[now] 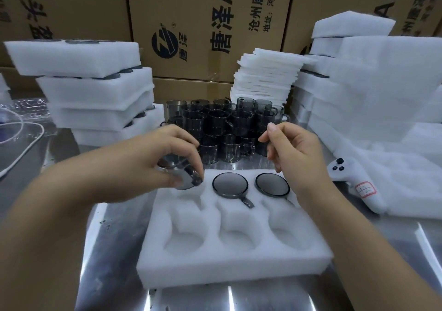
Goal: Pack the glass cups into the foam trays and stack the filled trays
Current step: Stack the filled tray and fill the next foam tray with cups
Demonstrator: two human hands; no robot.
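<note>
A white foam tray [234,260] with six round pockets lies in front of me on the steel table. Two smoked glass cups sit in its far row, one in the middle pocket [230,184] and one in the right pocket [272,184]. My left hand [165,157] grips a third glass cup [185,181], tilted, just over the far left pocket. My right hand [293,148] hovers above the far right pocket with loosely curled fingers and holds nothing. Several loose glass cups [222,124] stand clustered behind the tray.
Filled foam trays [95,90] are stacked at the back left. A pile of thin foam sheets [265,76] and more foam blocks [373,90] rise at the right. A white controller [346,174] lies right of the tray. Cardboard boxes [203,23] wall off the back. A white cable [24,131] curls at the left.
</note>
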